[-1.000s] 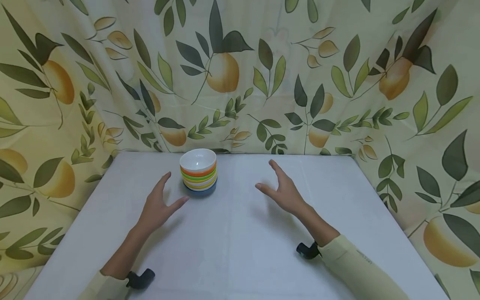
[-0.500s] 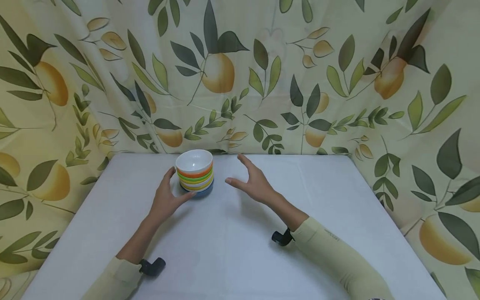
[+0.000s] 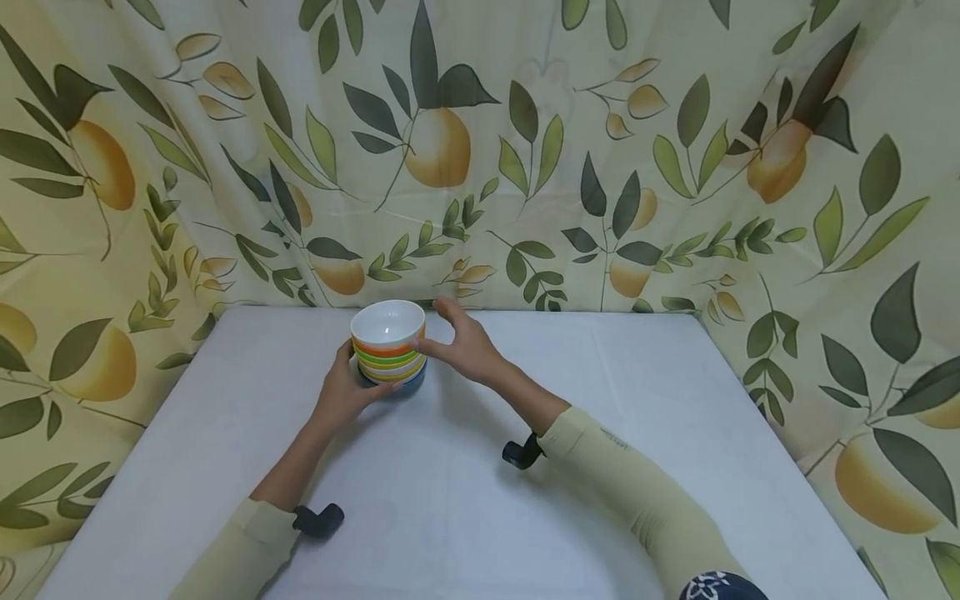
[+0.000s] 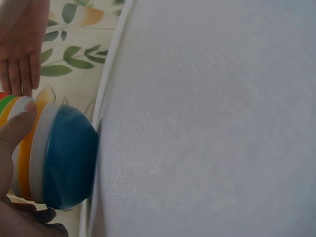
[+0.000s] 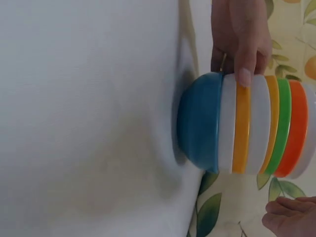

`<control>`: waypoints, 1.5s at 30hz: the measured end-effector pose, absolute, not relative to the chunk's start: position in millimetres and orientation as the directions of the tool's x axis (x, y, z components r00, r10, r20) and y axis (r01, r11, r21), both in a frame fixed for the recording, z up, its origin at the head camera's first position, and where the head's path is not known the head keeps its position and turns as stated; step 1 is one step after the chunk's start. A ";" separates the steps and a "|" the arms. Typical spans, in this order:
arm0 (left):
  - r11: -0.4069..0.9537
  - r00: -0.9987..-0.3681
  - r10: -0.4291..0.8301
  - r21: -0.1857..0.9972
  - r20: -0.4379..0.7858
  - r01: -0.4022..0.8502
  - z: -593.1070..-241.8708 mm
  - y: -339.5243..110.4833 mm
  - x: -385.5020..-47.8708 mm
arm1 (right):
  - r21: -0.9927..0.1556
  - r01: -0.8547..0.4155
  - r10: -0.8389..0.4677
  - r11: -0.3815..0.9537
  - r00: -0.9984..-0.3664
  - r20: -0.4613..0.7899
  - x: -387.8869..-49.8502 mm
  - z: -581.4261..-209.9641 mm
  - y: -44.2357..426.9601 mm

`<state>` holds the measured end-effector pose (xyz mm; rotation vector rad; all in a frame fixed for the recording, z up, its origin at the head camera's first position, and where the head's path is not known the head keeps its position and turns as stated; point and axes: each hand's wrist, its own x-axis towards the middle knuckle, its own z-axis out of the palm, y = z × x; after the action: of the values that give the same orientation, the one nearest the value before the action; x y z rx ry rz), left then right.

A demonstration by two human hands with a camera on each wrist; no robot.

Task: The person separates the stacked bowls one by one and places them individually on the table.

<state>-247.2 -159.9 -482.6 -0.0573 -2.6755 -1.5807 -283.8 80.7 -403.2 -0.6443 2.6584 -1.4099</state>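
Observation:
A stack of nested bowls point(image 3: 390, 360) stands upright near the far edge. A white bowl point(image 3: 387, 323) tops it, with orange, green, yellow and white rims below and a blue bowl point(image 4: 71, 158) at the bottom. My left hand point(image 3: 343, 398) grips the stack low on its left side. Its thumb point(image 5: 244, 64) lies across the lower rims, and its other fingers are partly hidden behind the bowls. My right hand point(image 3: 471, 348) is beside the upper right of the stack, thumb and fingers spread; in the right wrist view a gap shows between this hand point(image 5: 294, 217) and the bowls.
The bowls stand on a table with a white cloth point(image 3: 480, 483). A curtain point(image 3: 480, 225) printed with fruit and leaves hangs just behind the far edge and along both sides. A black wrist camera point(image 3: 321, 522) juts from the left sleeve, another camera point(image 3: 521, 452) from the right.
My left hand has come in from the left and now grips the stack. My right hand has moved leftward to the stack's upper right side. The bowls stay in place.

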 end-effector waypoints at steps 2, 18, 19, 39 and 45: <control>0.473 -0.999 0.023 0.880 0.038 0.045 -485.0 -159.0 -249.1 | -0.812 -0.324 -0.401 0.486 -0.908 0.123 -286.7 -403.3 75.3; 0.455 -0.994 0.086 0.884 0.074 0.105 -488.8 -160.0 -256.5 | -0.802 -0.330 -0.426 0.497 -0.899 0.106 -297.8 -398.7 48.6; 0.453 -0.993 0.090 0.885 0.073 0.106 -488.8 -160.2 -257.3 | -0.800 -0.322 -0.419 0.506 -0.902 0.098 -298.2 -398.2 48.1; 0.441 -0.991 0.106 0.890 0.079 0.118 -492.1 -161.6 -263.5 | -0.845 -0.320 -0.449 0.429 -0.887 0.108 -309.9 -400.1 45.6; 0.461 -0.992 0.098 0.880 0.078 0.115 -490.1 -160.9 -263.6 | -0.841 -0.332 -0.442 0.426 -0.888 0.126 -309.3 -399.6 44.9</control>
<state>-263.6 -160.9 -490.1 -0.1944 -2.6717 -1.6106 -309.3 44.9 -399.6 -0.6967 2.5553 -1.4673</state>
